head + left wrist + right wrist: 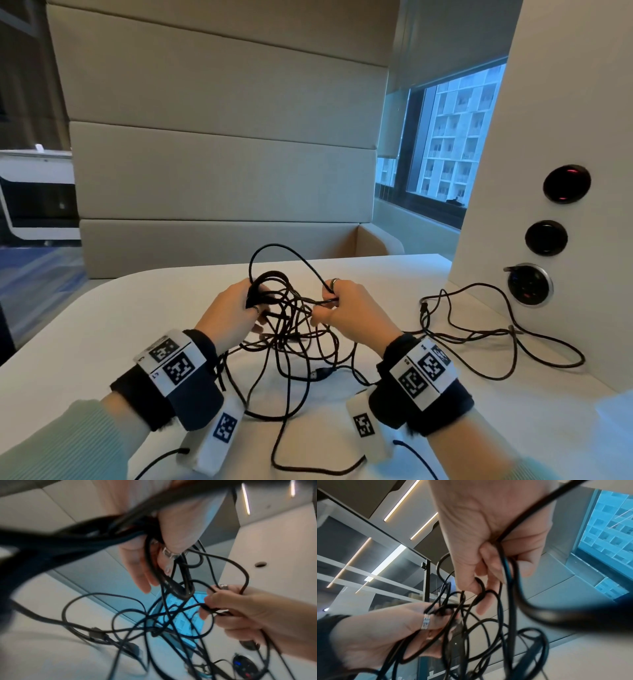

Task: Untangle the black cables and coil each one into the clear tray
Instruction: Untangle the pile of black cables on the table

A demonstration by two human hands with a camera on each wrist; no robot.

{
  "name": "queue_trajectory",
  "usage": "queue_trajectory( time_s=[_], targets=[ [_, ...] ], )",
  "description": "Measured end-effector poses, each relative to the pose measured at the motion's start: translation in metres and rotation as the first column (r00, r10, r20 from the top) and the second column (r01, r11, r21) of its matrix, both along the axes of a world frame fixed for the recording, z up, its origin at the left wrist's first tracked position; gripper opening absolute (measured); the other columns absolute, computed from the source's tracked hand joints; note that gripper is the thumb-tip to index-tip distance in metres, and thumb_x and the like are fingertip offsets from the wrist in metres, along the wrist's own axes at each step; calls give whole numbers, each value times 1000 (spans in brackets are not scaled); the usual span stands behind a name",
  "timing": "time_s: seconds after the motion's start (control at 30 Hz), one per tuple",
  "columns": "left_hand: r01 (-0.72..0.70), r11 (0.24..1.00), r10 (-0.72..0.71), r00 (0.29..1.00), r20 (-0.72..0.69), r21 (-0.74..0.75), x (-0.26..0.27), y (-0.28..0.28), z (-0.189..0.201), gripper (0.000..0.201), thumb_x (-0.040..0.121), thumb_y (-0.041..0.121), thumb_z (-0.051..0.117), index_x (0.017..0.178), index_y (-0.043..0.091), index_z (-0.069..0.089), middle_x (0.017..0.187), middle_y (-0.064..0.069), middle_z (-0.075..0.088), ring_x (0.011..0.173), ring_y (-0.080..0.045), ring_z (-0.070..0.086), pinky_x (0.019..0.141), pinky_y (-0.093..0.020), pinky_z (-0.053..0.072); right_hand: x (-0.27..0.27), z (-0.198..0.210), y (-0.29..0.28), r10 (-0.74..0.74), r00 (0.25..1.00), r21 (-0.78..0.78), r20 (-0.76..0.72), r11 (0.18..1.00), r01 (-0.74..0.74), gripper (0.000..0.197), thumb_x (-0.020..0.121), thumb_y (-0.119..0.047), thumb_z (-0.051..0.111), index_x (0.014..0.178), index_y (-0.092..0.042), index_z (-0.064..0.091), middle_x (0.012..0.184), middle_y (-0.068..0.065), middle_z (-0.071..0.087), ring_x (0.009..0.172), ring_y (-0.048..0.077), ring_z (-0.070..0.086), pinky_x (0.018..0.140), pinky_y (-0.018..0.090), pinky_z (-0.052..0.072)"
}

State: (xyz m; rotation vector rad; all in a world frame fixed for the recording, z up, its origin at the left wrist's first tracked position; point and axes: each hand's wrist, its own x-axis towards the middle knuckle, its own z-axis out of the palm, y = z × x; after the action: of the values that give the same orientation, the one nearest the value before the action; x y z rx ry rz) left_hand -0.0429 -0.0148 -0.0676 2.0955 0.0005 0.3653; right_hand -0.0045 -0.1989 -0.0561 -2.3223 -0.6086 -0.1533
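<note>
A tangle of thin black cables (291, 329) hangs between both hands above the white table (137, 308), its lower loops trailing on the surface. My left hand (236, 311) grips a bundle of coiled loops (102, 531) at the knot's left side. My right hand (346, 308) pinches a strand (325, 301) on the right, fingers curled round it (498, 555). One loop arches up above both hands. A USB plug (322, 373) lies under the tangle. The clear tray is not in view.
Another black cable (479, 329) trails right toward a white panel (548, 120) with round sockets (529, 284). A beige upholstered bench (222, 171) stands behind the table. A window (455, 137) is at the right.
</note>
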Motion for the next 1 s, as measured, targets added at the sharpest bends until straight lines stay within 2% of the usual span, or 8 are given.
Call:
queue_trajectory(
  time_s=[0.1,0.17,0.27,0.4,0.47,0.7,0.83,1.0],
  targets=[
    [-18,983,18,1000,1,181,-3,8,1,19,94,4,46,105,17,52,94,-2,58,75,-15,60,59,-17,48,5,2,-7,49,995,32,-87,998,-47,38,81,-12,66,61,-18,34,72,6,67,84,23,68,61,29,45],
    [39,982,-34,999,-31,182,-3,12,1,17,92,4,50,103,17,53,97,-3,59,79,-15,60,67,-24,54,4,7,-11,98,983,87,-156,993,-85,41,81,-18,71,64,-17,33,70,3,67,80,12,71,51,17,40],
    [211,969,-227,966,-123,-132,-10,14,4,26,87,-3,56,101,18,53,88,-5,57,70,-14,56,61,-27,55,-1,20,-19,128,976,158,-177,982,-101,34,81,-30,70,68,-14,43,72,2,66,40,-3,44,39,15,29],
    [361,893,-401,909,-110,-268,-13,16,15,55,69,5,78,113,30,56,89,-5,50,59,-11,44,47,-20,39,-6,31,-33,245,940,313,-237,935,-165,32,87,-36,61,65,-21,43,50,-9,33,42,7,25,41,18,25],
    [392,862,-439,895,-84,-322,-12,13,18,42,74,12,76,110,26,61,84,-2,48,51,-9,35,44,-20,32,-10,37,-35,313,911,472,-270,867,-158,39,85,-48,53,59,-24,37,50,-10,26,43,7,21,41,17,23],
    [314,942,-283,934,-218,121,3,7,2,5,86,27,64,89,22,64,68,1,57,53,-8,53,52,-25,50,-24,64,-38,389,920,735,-45,637,-234,41,91,-44,43,66,-22,67,71,5,55,43,6,28,39,15,25],
    [265,961,-232,929,-289,82,7,17,-6,13,90,25,59,90,12,63,58,3,53,45,-9,49,45,-20,42,-30,85,-60,196,981,906,9,414,-91,28,96,-37,45,78,-18,56,77,-3,53,57,7,44,35,12,29],
    [107,991,-93,984,-154,84,12,32,-4,13,89,20,60,94,8,59,54,1,44,43,-11,38,42,-26,41,-22,82,-77,-176,984,803,39,591,74,25,99,-32,42,81,-19,51,88,-5,64,50,9,61,34,14,23]
  ],
)
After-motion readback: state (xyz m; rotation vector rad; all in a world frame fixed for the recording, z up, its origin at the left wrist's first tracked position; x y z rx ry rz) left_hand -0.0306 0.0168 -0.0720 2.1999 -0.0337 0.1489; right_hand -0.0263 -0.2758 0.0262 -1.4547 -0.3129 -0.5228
